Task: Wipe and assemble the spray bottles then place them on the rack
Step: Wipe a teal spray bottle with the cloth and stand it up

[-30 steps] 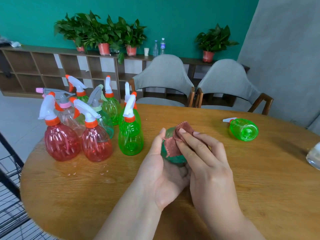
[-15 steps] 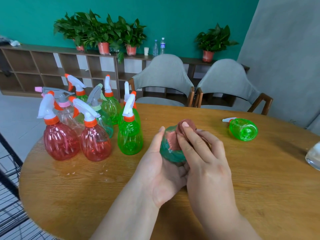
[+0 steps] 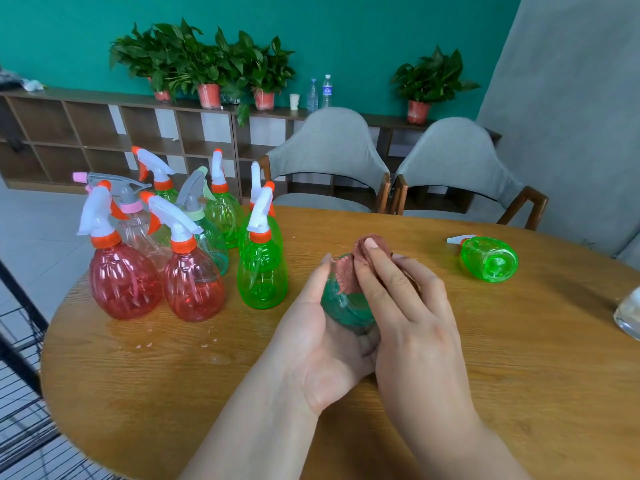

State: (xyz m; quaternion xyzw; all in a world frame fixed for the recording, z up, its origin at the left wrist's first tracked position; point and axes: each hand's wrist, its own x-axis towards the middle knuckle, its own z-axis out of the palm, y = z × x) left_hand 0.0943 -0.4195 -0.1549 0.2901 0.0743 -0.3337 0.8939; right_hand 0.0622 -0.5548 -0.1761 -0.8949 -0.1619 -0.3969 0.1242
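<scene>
— How far along?
— Mid-wipe: the left hand (image 3: 322,341) cradles a teal translucent plastic bottle body (image 3: 341,306) while the right hand (image 3: 412,306) presses a reddish-brown cloth (image 3: 349,275) onto it.
— What's left?
— Likely its sprayer. The black wire rack (image 3: 20,341), far left of both hands, shows no bottles.

Office lounge (shelving (image 3: 114,133), chairs (image 3: 329,157), plants (image 3: 204,64)).
</scene>
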